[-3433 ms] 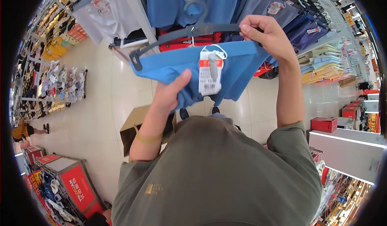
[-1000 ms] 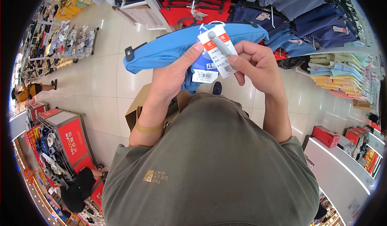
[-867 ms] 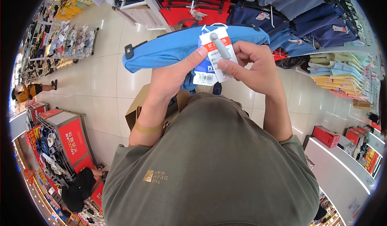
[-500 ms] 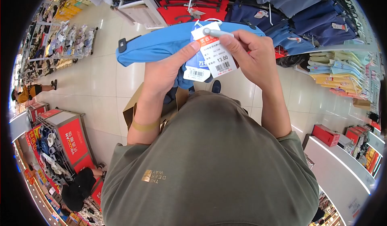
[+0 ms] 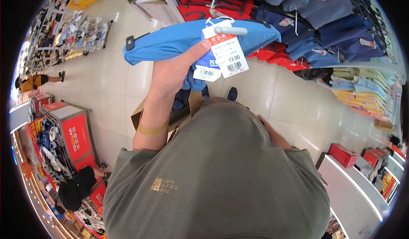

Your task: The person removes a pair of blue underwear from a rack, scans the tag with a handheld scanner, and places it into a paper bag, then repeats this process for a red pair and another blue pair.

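Observation:
My left hand (image 5: 172, 73) is closed on a folded blue garment (image 5: 170, 43), held up in front of me, its thumb over the tags. Black clips (image 5: 130, 43) grip the garment's top edge near both ends. From it hang a white price tag (image 5: 231, 60) reading 13.00 and a blue-and-white tag (image 5: 207, 73) with a barcode. A pale grey security tag (image 5: 232, 30) lies across the top of the price tag. My right hand (image 5: 265, 124) is lowered beside my shirt, apart from the garment; its fingers are mostly hidden.
Racks of red shirts (image 5: 272, 58) and navy clothes (image 5: 328, 32) stand ahead. Folded pastel clothes (image 5: 362, 90) are at right. Below my left arm sits an open cardboard box (image 5: 183, 113) with dark cloth inside. A red-sided display bin (image 5: 76, 136) and a crouching person (image 5: 76, 190) are at left.
My right hand has let go of the security tag and tags and dropped to my side. My left hand still holds the garment, in nearly the same place.

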`<state>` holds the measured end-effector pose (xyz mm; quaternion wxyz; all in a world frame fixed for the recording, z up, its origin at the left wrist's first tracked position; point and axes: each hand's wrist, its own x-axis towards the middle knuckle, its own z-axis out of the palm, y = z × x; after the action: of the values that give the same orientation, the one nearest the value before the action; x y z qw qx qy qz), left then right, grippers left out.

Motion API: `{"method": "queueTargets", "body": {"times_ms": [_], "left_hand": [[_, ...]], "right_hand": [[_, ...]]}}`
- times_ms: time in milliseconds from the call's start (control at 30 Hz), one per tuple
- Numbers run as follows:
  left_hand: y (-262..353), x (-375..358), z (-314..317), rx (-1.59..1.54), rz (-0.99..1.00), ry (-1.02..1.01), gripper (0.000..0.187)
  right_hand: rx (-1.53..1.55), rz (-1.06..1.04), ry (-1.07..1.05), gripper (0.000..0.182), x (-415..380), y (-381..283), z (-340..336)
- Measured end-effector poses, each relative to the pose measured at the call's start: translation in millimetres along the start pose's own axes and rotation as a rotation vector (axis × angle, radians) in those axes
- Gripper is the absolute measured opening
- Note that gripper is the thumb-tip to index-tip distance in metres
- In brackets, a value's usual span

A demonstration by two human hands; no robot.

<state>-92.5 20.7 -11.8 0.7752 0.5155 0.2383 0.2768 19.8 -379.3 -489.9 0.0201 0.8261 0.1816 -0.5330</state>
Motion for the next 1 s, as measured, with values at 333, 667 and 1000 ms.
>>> {"method": "queueTargets", "body": {"times_ms": [333,667,1000], "left_hand": [[5.5,-2.3,10.0,0.077,-0.014,-0.002,0.024],[5.9,-4.4,8.3,0.075,0.010,-0.006,0.025],[1.3,-4.5,-8.0,0.041,0.096,0.111,0.021]], "right_hand": [[0.736,0.253,-0.217,0.054,-51.4,27.5,30.8],[1.820,0.413,-0.104,0.039,-22.0,49.5,-123.4],[1.425,-0.878,-0.037,0.038,-219.0,-62.5,-252.0]]}}
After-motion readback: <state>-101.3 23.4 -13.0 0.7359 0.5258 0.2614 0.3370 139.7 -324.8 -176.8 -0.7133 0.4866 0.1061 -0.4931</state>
